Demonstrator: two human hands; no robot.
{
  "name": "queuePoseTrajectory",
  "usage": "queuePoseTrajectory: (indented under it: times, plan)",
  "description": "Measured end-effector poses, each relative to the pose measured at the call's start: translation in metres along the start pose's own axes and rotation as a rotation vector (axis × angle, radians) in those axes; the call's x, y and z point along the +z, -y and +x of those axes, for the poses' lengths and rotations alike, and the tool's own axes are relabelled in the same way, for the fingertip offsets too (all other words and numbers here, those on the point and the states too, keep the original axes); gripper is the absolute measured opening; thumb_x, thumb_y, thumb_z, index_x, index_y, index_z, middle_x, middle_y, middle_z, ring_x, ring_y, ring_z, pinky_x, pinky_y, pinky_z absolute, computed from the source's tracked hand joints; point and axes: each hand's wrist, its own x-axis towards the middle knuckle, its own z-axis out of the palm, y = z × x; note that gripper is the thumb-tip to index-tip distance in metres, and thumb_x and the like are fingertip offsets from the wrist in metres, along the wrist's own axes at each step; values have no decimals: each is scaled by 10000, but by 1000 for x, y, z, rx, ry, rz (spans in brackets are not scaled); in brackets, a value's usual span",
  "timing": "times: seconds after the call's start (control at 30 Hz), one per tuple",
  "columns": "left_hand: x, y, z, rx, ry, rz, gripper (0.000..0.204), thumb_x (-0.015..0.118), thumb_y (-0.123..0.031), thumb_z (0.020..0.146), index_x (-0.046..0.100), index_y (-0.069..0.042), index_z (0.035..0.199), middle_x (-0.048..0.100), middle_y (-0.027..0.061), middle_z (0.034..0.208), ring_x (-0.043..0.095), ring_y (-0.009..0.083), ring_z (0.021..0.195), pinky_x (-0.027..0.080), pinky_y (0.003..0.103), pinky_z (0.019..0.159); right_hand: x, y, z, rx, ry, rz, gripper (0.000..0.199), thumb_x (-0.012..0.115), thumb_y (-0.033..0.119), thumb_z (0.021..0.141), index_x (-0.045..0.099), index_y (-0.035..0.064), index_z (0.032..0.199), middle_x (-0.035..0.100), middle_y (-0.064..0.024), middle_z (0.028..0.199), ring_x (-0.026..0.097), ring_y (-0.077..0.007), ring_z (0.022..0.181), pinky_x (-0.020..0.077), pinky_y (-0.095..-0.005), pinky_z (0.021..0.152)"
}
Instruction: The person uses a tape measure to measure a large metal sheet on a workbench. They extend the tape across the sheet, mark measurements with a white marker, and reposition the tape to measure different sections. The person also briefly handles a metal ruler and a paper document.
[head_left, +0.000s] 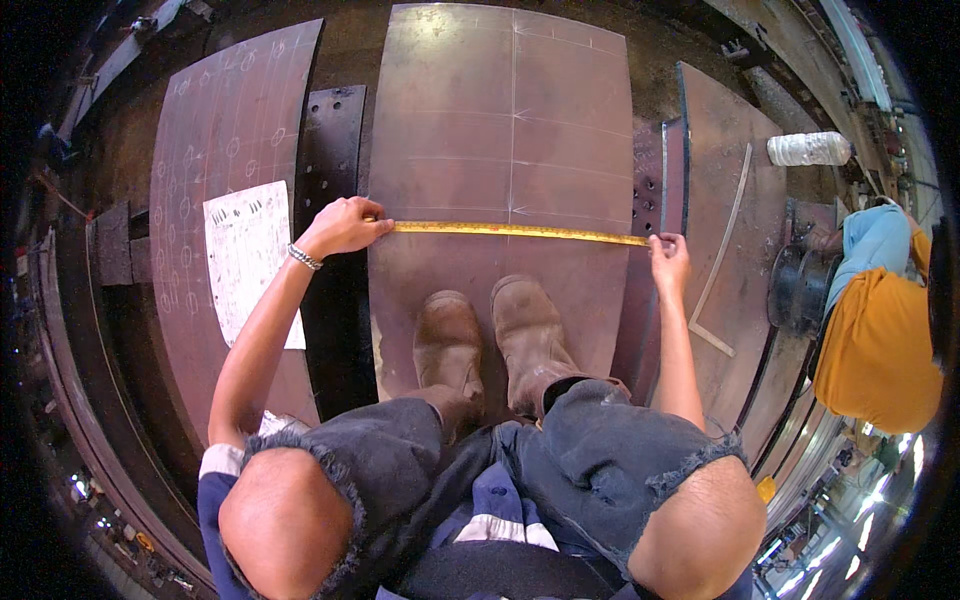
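A yellow tape measure (pixel 520 231) stretches across the middle steel plate (pixel 450 120), reaching from one side edge to the other. At the plate's left edge my left hand (pixel 345 225) is closed on one end of the tape, its thumb and fingers pinching it. My right hand (pixel 670 262) pinches the other end just past the right edge, fingertips together on the blade. White chalk lines run along and across the plate, with small arrow marks on the long line. My two boots stand on the near part of this plate.
Left lies another steel plate (pixel 235 110) with chalked circles, a marked paper sheet (pixel 245 255) on it. The right plate (pixel 715 170) bears a thin L-shaped square (pixel 708 285) and a plastic bottle (pixel 808 149). A person in orange (pixel 880 350) is at far right. Dark gaps separate the plates.
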Motion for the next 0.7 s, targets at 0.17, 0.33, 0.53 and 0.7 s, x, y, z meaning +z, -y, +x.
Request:
queuePoseTrajectory:
  times: [0.17,0.33,0.53,0.7]
  plan:
    - [2,16,-6,-108,-14,-17,463,619,-501,869,719,-75,1022,697,134,763,694,299,790,523,387,745,25,27,-2,-64,52,-40,289,671,344,887,671,77,997,710,-114,821,676,-218,790,500,-359,743]
    - [0,27,0,-244,-24,44,464,634,-511,839,732,-92,1015,719,155,944,685,322,918,523,414,813,35,44,4,-50,64,52,224,653,272,904,672,52,941,718,-93,828,672,-190,771,501,-343,723]
    - [-2,28,7,-195,24,-14,442,640,-487,856,720,-57,925,680,117,751,660,266,730,494,390,680,32,46,6,-69,74,37,215,647,256,904,661,44,930,707,-94,813,658,-175,760,494,-324,721]
    - [-14,21,7,-95,26,-103,392,647,-431,883,708,-44,883,633,79,658,605,177,612,458,348,594,26,32,7,-41,78,208,213,666,240,899,656,28,926,683,-61,798,605,-126,736,475,-293,697]
